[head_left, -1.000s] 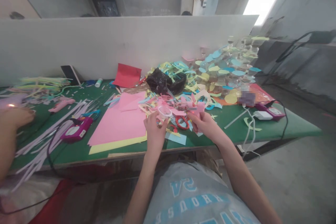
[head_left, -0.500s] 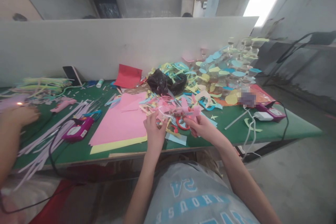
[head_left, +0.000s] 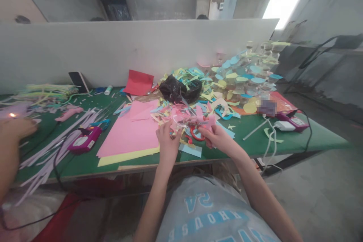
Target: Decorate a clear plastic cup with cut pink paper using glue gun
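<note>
In my right hand is a pink glue gun, its nozzle pointing left and a small red light showing near my fingers. My left hand has its fingers pinched at a whitish curved paper strip close to the nozzle. Exactly where the fingers grip the strip is hard to see. Below the gun, the red handle of a pair of scissors shows among scraps. A light blue piece of paper lies at the table edge between my wrists.
Pink paper sheets lie left of my hands. A black plastic bag and paper scraps sit behind. Paper-and-bottle pieces stand right. Purple power strips have trailing cables. At far left, a co-worker's hand works beside a small flame-like glow.
My two hands stay almost in place, with the glue gun still beside the strip. The co-worker's hand and the glow at far left have moved slightly left.
</note>
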The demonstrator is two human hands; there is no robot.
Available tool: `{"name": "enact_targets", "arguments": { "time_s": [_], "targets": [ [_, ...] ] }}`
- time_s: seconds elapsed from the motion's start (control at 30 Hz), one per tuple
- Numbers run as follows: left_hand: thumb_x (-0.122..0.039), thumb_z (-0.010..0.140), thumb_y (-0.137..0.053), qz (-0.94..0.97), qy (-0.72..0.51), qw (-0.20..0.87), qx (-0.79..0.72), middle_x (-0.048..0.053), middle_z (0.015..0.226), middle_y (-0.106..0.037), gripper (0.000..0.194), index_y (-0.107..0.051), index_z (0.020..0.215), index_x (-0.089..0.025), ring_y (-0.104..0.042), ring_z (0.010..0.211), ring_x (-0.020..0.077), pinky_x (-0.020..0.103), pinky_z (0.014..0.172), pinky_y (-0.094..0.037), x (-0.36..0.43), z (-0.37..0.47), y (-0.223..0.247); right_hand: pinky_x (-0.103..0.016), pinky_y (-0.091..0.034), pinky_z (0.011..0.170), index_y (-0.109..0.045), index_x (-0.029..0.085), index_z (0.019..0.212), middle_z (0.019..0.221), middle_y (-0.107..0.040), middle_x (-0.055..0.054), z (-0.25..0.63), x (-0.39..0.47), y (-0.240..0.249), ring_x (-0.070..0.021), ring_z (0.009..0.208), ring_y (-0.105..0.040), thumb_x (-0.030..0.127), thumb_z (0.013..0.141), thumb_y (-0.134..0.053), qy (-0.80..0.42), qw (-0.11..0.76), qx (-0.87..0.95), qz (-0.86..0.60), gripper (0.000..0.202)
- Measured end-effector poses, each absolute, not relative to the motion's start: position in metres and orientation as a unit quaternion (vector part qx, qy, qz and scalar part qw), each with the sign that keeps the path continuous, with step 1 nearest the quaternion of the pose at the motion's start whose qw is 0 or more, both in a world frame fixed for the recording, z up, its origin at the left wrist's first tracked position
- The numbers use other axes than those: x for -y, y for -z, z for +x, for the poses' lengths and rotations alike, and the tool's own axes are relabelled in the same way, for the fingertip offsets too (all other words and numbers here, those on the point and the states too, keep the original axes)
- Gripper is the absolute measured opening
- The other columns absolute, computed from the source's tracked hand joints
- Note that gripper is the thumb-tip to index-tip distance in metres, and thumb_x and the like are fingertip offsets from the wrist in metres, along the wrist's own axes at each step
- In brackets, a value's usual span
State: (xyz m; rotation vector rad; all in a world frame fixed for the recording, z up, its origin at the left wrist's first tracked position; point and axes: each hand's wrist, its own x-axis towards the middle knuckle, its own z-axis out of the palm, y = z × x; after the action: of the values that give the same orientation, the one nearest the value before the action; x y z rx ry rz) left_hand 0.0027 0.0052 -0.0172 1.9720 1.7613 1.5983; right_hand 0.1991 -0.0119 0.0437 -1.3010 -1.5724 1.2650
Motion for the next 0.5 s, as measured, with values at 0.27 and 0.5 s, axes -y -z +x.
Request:
{"name": "enact_targets", "arguments": {
  "time_s": [0.27, 0.5],
  "targets": [
    [-0.026, 0.084, -0.067, 0.632, -0.518, 0.031, -0.575, 0.012, 0.114, -0.062, 0.036, -0.06, 0.119, -0.021, -0.05, 0.103, 0.0287, 0.04, 0.079, -0.048, -0.0049, 0.0048, 0.0149, -0.024, -0.031, 0.042, -0.044, 0.024, 0.054, 0.038, -0.045, 0.005, 0.1989, 0.0101, -0.0406, -0.0101, 0.037, -0.043, 0.06, 0.082, -0.058, -0.492, 0.36, 0.616, -0.5, 0.048],
    [-0.028, 0.084, -0.066, 0.612, -0.53, 0.053, -0.585, 0.009, 0.112, -0.063, 0.032, -0.06, 0.115, -0.023, -0.051, 0.096, 0.0253, 0.039, 0.08, -0.048, -0.0061, 0.0016, 0.0164, -0.025, -0.036, 0.044, -0.05, 0.023, 0.063, 0.042, -0.049, 0.004, 0.2068, 0.0047, -0.038, -0.0131, 0.041, -0.047, 0.064, 0.082, -0.055, -0.426, 0.376, 0.607, -0.555, 0.046]
  ]
}}
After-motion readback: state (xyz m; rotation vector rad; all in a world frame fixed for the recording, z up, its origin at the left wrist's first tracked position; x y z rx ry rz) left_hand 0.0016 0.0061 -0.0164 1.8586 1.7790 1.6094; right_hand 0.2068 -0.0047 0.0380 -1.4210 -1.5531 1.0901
